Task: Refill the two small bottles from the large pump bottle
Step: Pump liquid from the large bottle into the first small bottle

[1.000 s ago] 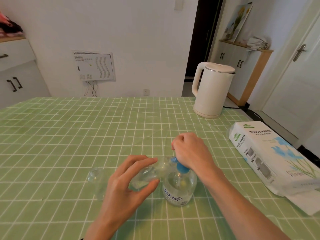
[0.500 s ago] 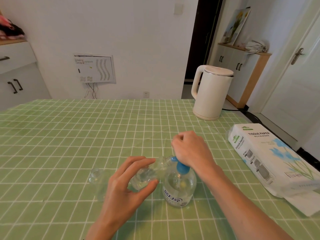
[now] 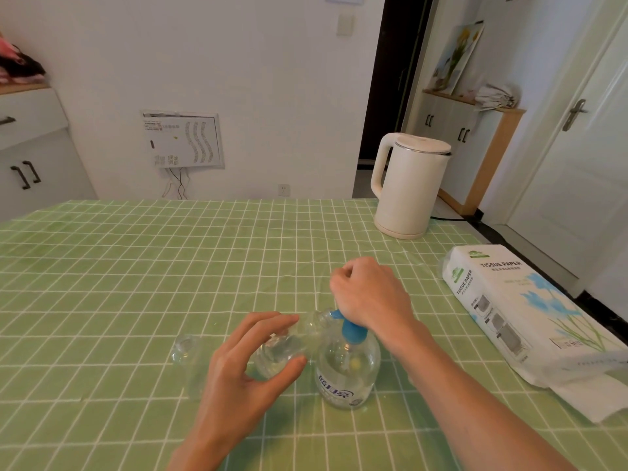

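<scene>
Clear small bottle (image 3: 279, 351) gripped by left hand (image 3: 234, 385), right hand (image 3: 370, 297) curled over large pump bottle (image 3: 346, 373)

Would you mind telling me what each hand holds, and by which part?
The left hand holds a small bottle by its body, tilted. The right hand grips the pump bottle by its blue head.
</scene>
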Demonstrator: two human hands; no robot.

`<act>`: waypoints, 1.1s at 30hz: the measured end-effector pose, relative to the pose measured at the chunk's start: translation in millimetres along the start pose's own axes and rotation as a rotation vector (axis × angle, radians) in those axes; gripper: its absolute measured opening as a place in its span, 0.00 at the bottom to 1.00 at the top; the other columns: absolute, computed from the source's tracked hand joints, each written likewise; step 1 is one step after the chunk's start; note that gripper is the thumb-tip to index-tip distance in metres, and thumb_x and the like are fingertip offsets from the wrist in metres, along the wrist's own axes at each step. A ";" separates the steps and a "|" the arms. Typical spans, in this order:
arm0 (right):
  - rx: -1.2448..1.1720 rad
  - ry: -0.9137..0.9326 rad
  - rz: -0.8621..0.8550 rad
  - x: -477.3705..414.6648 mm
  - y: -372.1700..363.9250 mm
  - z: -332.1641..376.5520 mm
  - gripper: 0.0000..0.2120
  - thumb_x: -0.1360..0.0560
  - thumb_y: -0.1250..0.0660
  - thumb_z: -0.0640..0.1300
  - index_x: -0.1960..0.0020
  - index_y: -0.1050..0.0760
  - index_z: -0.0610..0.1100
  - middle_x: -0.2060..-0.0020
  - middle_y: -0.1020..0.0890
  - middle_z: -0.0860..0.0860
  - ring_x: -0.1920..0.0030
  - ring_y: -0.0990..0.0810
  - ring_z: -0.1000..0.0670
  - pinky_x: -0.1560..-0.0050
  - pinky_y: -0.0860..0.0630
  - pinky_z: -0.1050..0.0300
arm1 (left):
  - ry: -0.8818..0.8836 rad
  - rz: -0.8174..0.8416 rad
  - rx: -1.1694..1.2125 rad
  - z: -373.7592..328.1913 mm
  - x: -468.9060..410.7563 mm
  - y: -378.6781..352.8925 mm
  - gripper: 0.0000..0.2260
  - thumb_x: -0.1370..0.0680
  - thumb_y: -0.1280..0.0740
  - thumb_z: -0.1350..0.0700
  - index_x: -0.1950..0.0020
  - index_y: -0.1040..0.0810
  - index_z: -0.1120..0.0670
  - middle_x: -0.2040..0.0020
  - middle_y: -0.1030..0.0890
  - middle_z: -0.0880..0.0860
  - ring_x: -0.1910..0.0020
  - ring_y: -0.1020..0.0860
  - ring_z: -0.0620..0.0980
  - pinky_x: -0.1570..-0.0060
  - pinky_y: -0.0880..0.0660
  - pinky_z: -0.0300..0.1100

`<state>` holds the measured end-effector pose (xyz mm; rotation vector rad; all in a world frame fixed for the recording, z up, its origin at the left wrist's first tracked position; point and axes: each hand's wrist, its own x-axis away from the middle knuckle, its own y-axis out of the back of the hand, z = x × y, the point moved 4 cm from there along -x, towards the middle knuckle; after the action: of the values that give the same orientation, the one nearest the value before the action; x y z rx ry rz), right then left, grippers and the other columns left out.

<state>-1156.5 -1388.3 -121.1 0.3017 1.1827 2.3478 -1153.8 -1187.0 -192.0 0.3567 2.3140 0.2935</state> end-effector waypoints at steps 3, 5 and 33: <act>-0.007 0.007 0.004 -1.5 -2.1 0.2 0.15 0.20 0.40 0.45 0.65 0.34 0.46 0.73 0.31 0.51 0.72 0.35 0.48 0.67 0.36 0.53 | -0.005 -0.001 -0.007 0.4 -0.5 0.1 0.20 0.27 0.23 0.50 0.35 0.18 0.45 0.42 0.17 0.43 0.44 0.17 0.47 0.44 0.23 0.33; -0.026 -0.006 0.000 -1.6 -3.2 -2.0 0.15 0.21 0.40 0.43 0.66 0.37 0.46 0.73 0.33 0.51 0.71 0.36 0.48 0.67 0.37 0.53 | -0.001 0.001 -0.008 1.1 -0.6 -0.2 0.20 0.27 0.23 0.50 0.35 0.18 0.46 0.43 0.17 0.43 0.44 0.17 0.47 0.44 0.23 0.34; 0.018 -0.009 -0.008 2.6 -4.9 -5.3 0.16 0.20 0.40 0.42 0.67 0.35 0.46 0.74 0.31 0.51 0.72 0.34 0.49 0.69 0.36 0.55 | 0.014 0.020 -0.016 2.6 2.2 -2.8 0.19 0.27 0.23 0.48 0.36 0.17 0.45 0.42 0.17 0.42 0.44 0.16 0.45 0.44 0.23 0.33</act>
<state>-1159.3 -1388.1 -128.2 0.3134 1.1990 2.3281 -1153.8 -1188.5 -196.1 0.3706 2.3215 0.3249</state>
